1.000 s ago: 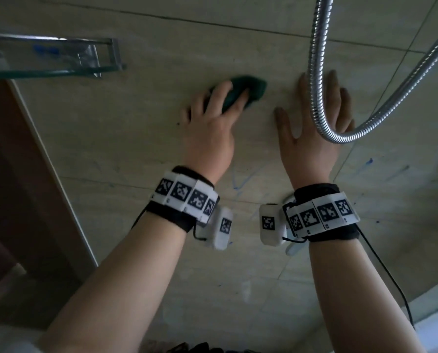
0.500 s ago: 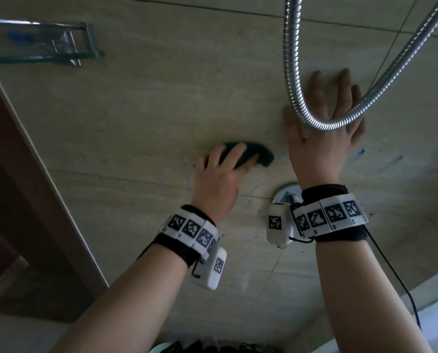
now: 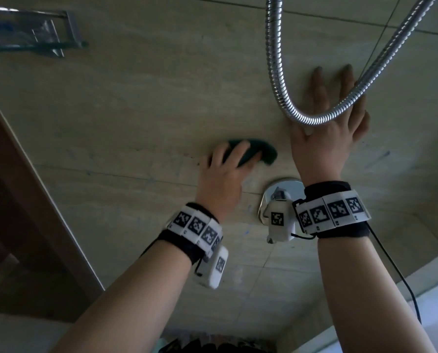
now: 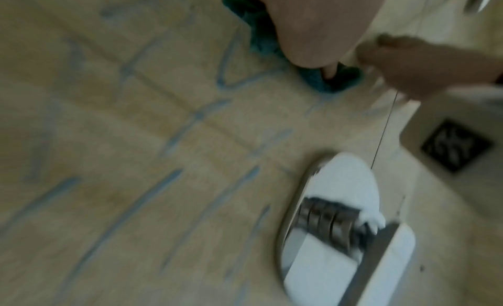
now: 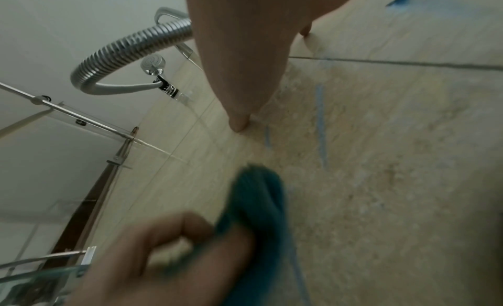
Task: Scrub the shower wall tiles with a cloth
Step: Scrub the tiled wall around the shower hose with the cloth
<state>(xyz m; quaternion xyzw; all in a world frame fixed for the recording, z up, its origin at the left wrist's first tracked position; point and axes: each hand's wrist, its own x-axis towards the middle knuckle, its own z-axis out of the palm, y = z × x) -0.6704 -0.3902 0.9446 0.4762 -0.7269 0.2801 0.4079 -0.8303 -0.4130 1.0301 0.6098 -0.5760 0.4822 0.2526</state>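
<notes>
The left hand grasps the green cloth against the tiles, just above-left of the round wall fitting. Blue streaks seemingly lie below it. The right hand rests flat, fingers spread, above the fitting.

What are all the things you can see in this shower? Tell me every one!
cloth: one, dark green, pressed on the wall under the left hand
wall tiles: several, beige, with blue streaks
shower hose: one, silver, looping in front of the right hand
shower head: one, silver, high on the wall
wall plate: one, shiny chrome, below the cloth
glass shelf: one, clear with metal frame, upper left
wrist bands: two, black and white
left hand: fingers curled over the cloth
right hand: flat on the tiles, fingers spread
</notes>
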